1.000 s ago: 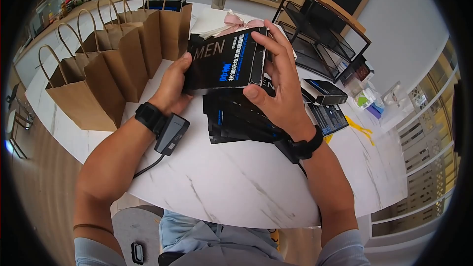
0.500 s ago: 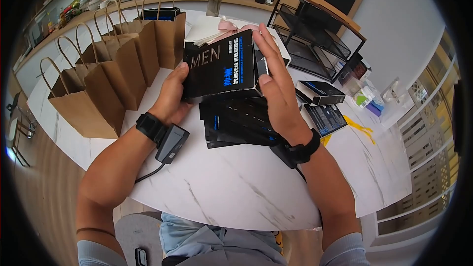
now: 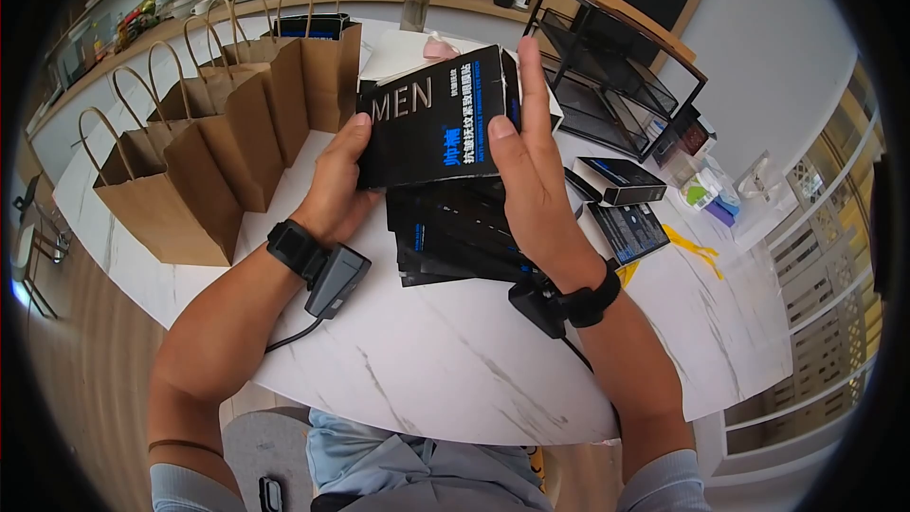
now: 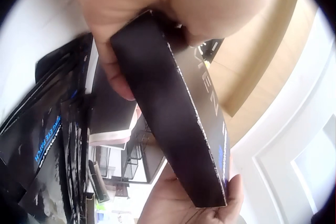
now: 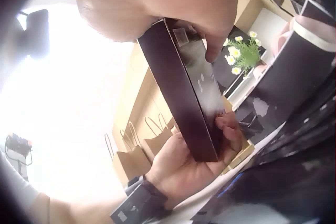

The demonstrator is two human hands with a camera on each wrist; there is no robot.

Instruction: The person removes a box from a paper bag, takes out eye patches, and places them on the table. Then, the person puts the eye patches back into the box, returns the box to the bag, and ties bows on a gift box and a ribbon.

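A black box [image 3: 412,142] printed "MEN" is held above the table between both hands. My left hand [image 3: 334,175] grips its left end, thumb on the front face and fingers behind. My right hand [image 3: 537,194] rests along the right end; its thumb lies over the front edge and the index finger points straight up. In the right wrist view, fingers of the left hand [image 5: 181,163] curl round the far end of the box. Beneath it lie several flat black packets [image 3: 450,237], overlapping in a loose pile.
Brown paper bags [image 3: 171,194] with handles stand in a row at the left. On the right are a small black box [image 3: 621,180], a printed black panel [image 3: 630,232] and yellow ribbon [image 3: 692,248]. A black shelf rack [image 3: 611,66] and a flower vase [image 3: 417,2] stand behind.
My right hand first had its thumb apart from the box, then laid its palm against the right end. Now its thumb is over the front edge. The left hand keeps its grip.
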